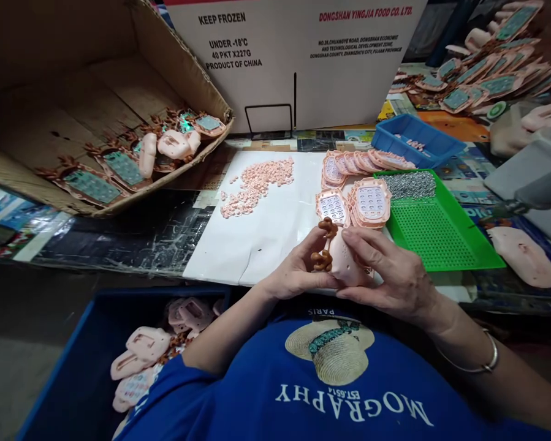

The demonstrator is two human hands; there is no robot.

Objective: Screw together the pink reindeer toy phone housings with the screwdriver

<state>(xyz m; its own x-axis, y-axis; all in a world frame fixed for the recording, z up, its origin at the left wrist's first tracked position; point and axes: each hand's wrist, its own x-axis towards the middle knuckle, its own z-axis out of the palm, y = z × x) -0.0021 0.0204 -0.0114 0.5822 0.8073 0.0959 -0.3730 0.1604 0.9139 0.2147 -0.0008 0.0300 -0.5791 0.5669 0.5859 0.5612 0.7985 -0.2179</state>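
Between my two hands is a pale pink plastic toy casing [347, 260] with brown antler-like pieces [323, 261] sticking out on its left. My left hand [300, 266] is closed on its left end, thumb below and fingers beside the brown pieces. My right hand [390, 269] grips the other end, with fingertips on top and the thumb underneath. Just beyond my hands lie stacks of pink button panels [369, 201] with white and lilac faces. Small pink button pieces [261, 180] are spread over a white board [211, 245]. The underside of the casing is hidden.
A green tray [445, 245] holds silvery screws [408, 184], with a blue tray [417, 142] behind it. An open carton [183, 55] of toy parts stands left. Below it is a blue bin [73, 373] of casings. An electric screwdriver [528, 199] lies right, near piled toy parts [491, 79].
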